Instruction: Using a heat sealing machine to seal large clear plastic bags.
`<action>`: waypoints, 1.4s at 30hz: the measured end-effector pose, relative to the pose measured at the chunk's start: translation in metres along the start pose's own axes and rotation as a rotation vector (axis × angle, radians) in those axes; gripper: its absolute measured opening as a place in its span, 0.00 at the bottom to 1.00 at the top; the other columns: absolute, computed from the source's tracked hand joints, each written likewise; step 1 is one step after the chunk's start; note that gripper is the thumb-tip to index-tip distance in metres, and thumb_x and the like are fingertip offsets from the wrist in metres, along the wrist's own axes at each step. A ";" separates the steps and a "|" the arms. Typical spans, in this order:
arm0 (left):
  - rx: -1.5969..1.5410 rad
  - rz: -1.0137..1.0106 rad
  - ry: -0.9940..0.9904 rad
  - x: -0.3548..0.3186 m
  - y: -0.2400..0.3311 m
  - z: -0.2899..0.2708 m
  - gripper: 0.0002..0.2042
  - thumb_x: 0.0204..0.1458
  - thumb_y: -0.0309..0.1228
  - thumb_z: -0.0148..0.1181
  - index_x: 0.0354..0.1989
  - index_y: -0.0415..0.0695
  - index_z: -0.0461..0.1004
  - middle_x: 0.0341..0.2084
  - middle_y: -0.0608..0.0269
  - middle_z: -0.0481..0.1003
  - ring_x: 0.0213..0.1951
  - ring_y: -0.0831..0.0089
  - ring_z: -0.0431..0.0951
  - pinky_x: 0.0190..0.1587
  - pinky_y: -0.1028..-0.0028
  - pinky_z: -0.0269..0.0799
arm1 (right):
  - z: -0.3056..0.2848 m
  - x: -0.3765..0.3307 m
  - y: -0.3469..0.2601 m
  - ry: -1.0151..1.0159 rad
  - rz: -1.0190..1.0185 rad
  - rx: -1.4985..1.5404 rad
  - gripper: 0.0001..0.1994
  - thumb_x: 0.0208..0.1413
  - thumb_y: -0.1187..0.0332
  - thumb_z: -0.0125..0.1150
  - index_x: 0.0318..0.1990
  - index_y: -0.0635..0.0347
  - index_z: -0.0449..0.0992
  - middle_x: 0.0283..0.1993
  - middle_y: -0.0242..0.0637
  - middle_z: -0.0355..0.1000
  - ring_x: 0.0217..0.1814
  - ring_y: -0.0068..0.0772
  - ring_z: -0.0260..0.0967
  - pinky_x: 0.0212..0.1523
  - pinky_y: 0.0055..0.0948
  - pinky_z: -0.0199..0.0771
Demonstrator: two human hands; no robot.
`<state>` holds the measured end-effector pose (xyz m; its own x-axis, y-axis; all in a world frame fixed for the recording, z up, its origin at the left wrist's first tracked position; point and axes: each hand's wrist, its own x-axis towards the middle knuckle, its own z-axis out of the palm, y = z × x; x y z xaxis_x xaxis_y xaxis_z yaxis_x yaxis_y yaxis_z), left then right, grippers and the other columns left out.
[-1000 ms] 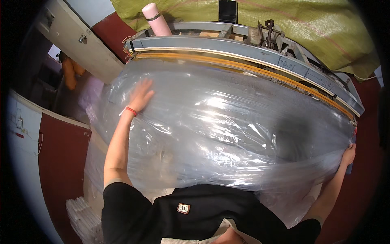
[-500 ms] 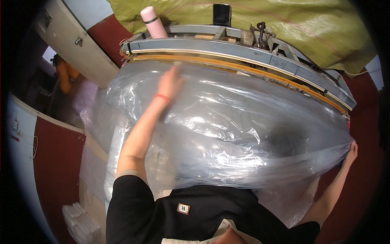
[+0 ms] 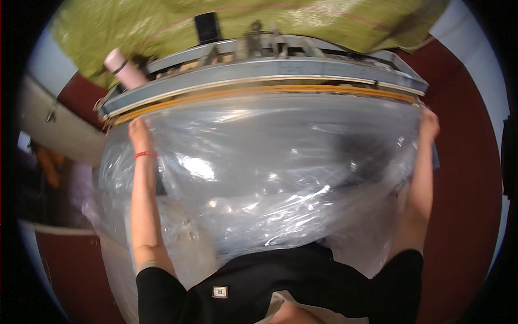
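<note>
A wide sheet of clear plastic film (image 3: 270,146) stretches between my two hands, wrinkled and shiny toward my body. My left hand (image 3: 140,134) is closed on its far left part, just short of an orange strip (image 3: 280,88). At the far right corner, my right hand (image 3: 429,125) grips the film beside the end of that strip. The film's far edge runs along the strip, which lies along the front of a long grey metal frame (image 3: 237,73). My fingertips are partly hidden by the hands themselves and slightly blurred.
A pink bottle (image 3: 125,69) leans at the frame's left end. Behind the frame stand a black phone-like slab (image 3: 208,28) and a yellow-green woven sheet (image 3: 302,16). A door (image 3: 59,116) is at the left, a dark red wall panel (image 3: 464,162) at the right.
My left hand has moved left and taken hold of the film. My right hand has carried its corner of film away from me to the frame's right end. The view has shifted.
</note>
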<state>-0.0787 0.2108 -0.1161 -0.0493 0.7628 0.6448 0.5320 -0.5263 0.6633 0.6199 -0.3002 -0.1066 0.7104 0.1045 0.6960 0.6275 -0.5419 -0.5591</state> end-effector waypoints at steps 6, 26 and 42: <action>-0.417 -0.427 0.065 0.036 -0.076 0.028 0.06 0.51 0.29 0.54 0.24 0.43 0.68 0.16 0.75 0.64 0.20 0.85 0.60 0.22 0.83 0.55 | 0.107 -0.024 -0.032 -0.087 0.201 0.254 0.11 0.54 0.64 0.55 0.33 0.64 0.74 0.28 0.37 0.73 0.31 0.30 0.68 0.37 0.27 0.67; -0.551 -0.484 0.061 0.040 -0.042 0.023 0.05 0.50 0.28 0.45 0.28 0.41 0.67 0.20 0.65 0.67 0.20 0.77 0.67 0.22 0.75 0.69 | 0.097 -0.015 -0.072 0.082 0.550 0.471 0.11 0.54 0.66 0.52 0.40 0.62 0.64 0.29 0.42 0.70 0.26 0.33 0.70 0.27 0.31 0.70; -0.213 -0.081 0.362 -0.036 0.036 -0.114 0.04 0.53 0.27 0.54 0.33 0.40 0.67 0.29 0.66 0.69 0.35 0.77 0.68 0.42 0.77 0.64 | 0.075 -0.170 -0.354 -1.083 -0.435 0.630 0.08 0.50 0.69 0.59 0.28 0.64 0.69 0.26 0.30 0.66 0.30 0.25 0.64 0.32 0.28 0.63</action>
<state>-0.1541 0.1221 -0.0724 -0.3976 0.6437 0.6539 0.3292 -0.5651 0.7565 0.3005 -0.0636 -0.0606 0.1241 0.9372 0.3260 0.6975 0.1513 -0.7004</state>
